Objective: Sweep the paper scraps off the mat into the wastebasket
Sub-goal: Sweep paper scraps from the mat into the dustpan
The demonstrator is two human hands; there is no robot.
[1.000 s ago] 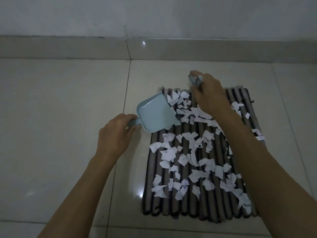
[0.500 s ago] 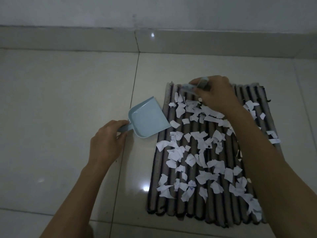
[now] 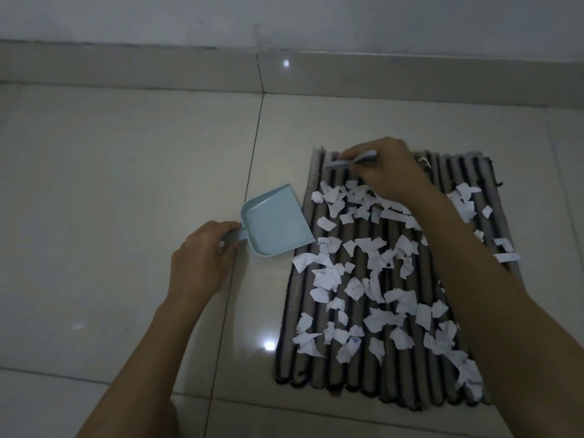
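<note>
Right hand [image 3: 390, 170] grips a small brush [image 3: 350, 161] at the mat's [image 3: 373, 379] far edge, 12 o'clock; bristles hidden in dim light, probably pointing down. Paper scraps [image 3: 357, 279] cover the mat from just below the hand down to 6 o'clock. Left hand [image 3: 202, 257] curls round the handle of a pale blue dustpan [image 3: 275, 221] on the floor, mouth touching the mat's left edge, 9 o'clock of the scraps. Mat ribs run 12-to-6. Wastebasket not in view.

Paper scraps [image 3: 363, 281] lay strewn on the mat [image 3: 373, 379], which sat on the floor [image 3: 110, 191] near the wall (behind it), the dustpan [image 3: 273, 222] touching its left edge.
</note>
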